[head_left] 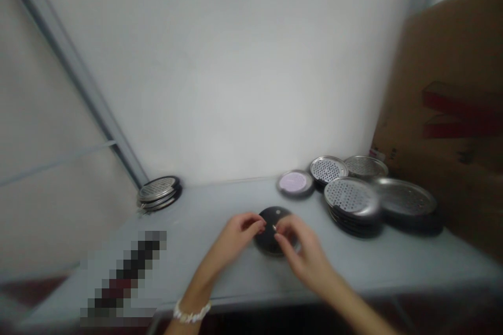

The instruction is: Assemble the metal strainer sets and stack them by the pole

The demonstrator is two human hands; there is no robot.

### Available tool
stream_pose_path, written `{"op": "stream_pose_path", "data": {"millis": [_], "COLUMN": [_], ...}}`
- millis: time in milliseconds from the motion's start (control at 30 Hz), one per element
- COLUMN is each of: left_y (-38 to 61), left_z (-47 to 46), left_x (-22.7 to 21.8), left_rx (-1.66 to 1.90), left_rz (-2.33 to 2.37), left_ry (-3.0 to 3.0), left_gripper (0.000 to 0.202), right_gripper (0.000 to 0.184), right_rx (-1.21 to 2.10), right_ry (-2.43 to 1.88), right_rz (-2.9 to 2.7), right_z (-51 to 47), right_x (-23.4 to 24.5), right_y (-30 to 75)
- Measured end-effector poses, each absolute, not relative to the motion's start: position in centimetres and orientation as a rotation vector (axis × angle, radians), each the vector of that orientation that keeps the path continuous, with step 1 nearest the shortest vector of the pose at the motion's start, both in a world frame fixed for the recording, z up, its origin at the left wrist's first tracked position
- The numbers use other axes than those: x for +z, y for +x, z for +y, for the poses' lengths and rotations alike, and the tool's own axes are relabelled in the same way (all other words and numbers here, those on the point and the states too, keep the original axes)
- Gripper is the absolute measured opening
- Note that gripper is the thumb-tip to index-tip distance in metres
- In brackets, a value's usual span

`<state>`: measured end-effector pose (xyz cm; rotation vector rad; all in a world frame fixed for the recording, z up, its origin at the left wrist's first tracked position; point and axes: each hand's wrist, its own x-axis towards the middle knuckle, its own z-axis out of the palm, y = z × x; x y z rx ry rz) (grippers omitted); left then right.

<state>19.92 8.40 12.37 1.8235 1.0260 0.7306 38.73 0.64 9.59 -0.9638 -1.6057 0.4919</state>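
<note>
A black round disc (271,241) with a small pale spot near its far edge lies on the table in front of me. My left hand (244,229) is over its left side, thumb and fingertips pinched together; whatever they hold, if anything, is hidden. Over the right side, my right hand (297,245) pinches a small shiny metal piece (274,228), too small and blurred to name. Both hands are close together, fingertips just apart. To their right stands a stack of round metal graters (349,196) with black rims.
On the white table (220,199), several more round graters (328,168) and a lilac-faced disc (294,182) stand at the back right. Another grater stack (159,188) sits at the back left. A large cardboard box (444,167) borders the right side; a pale wall stands behind.
</note>
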Motion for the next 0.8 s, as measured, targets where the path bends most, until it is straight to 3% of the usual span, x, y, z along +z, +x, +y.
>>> {"op": "stream_pose_path", "data": {"millis": [167, 467, 633, 800], "left_y": [16.0, 14.3, 14.7, 14.9], "left_z": [11.6, 13.2, 13.3, 12.8], "left_x": [10.2, 8.0, 7.7, 7.7], "left_rx": [0.409, 0.120, 0.070, 0.073], "left_rz": [1.701, 1.774, 1.796, 1.788], "left_ry": [2.328, 2.357, 2.354, 2.325], "left_gripper": [0.021, 0.014, 0.016, 0.014], "right_gripper": [0.008, 0.007, 0.022, 0.021], "right_rx": [0.504, 0.503, 0.489, 0.487], "right_ry": [-1.000, -0.994, -1.004, -1.016], "right_rz": [-1.573, -1.514, -1.548, -1.596], "right_z": [0.9, 1.4, 1.5, 1.2], "right_x": [9.6, 9.6, 9.6, 10.0], "right_y": [39.4, 40.0, 39.8, 39.4]}}
